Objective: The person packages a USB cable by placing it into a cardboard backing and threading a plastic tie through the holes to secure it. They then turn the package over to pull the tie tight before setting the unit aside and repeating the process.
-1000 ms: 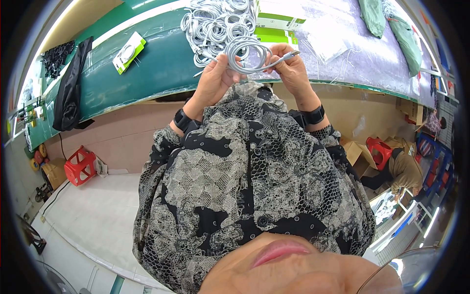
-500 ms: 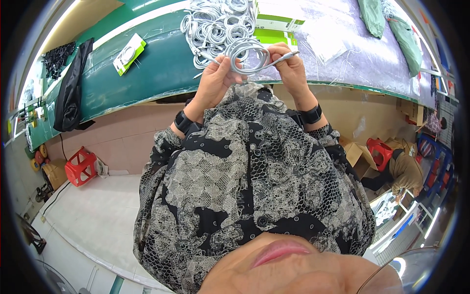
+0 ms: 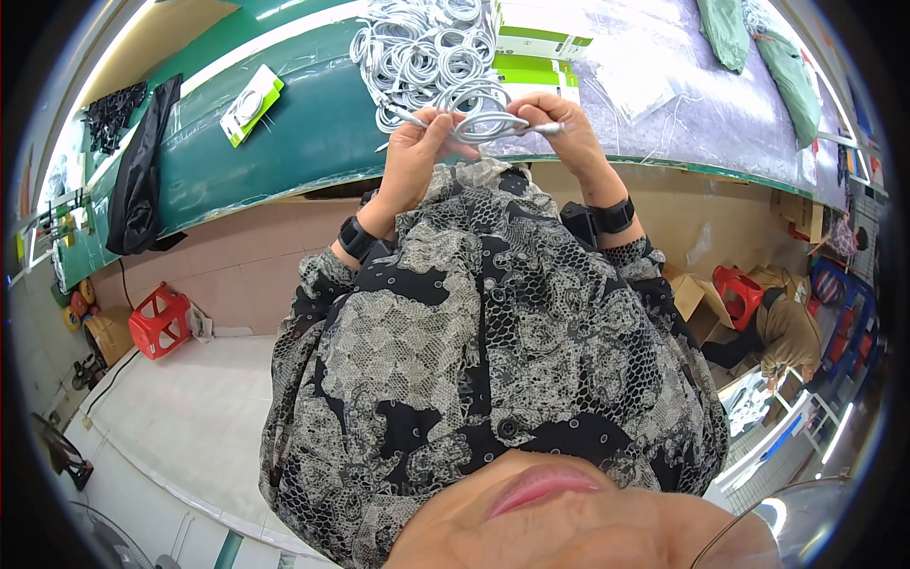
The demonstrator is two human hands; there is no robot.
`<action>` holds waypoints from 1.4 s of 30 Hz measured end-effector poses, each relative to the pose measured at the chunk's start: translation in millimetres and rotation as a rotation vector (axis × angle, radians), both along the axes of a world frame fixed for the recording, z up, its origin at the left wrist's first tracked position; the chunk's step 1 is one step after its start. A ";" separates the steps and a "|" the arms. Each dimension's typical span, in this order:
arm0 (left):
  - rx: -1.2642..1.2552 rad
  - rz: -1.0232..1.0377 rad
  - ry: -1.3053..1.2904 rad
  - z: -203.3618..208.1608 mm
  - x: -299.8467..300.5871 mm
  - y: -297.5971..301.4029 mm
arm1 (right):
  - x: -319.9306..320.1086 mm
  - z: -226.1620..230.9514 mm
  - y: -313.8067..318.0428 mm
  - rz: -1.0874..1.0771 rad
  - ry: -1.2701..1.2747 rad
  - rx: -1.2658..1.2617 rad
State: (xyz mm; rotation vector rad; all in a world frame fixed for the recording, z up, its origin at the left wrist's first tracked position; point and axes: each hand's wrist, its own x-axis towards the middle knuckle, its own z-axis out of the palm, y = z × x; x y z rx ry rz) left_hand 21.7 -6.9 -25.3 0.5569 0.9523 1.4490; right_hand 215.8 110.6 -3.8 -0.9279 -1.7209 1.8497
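Note:
Between my hands is a coiled light-grey cable (image 3: 485,126), held just above the near edge of the table. My left hand (image 3: 417,152) pinches the left side of the loops, and one connector end sticks out past its fingers. At the right side, my right hand (image 3: 567,137) is closed on the coil, with the other plug pointing rightward by its fingers. Directly beyond lies a heap of similar coiled grey cables (image 3: 417,57), partly overlapped in view by the held coil.
Green-and-white packages (image 3: 540,71) lie right of the heap, beside clear plastic bags (image 3: 635,85). Left on the green table (image 3: 313,114) is a packaged cable (image 3: 249,106). Black cloth (image 3: 142,171) hangs over the edge. Red stools (image 3: 159,321) stand below; another person (image 3: 787,332) bends at right.
The coil has tilted flatter and its loops have spread apart. My right hand has shifted slightly, turning over the coil's right side; my left hand keeps its grip.

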 end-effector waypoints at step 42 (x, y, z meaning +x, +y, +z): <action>0.068 -0.215 -0.245 -19.5 -14.9 -5.2 | -4.0 -9.3 -14.7 0.092 0.296 -0.270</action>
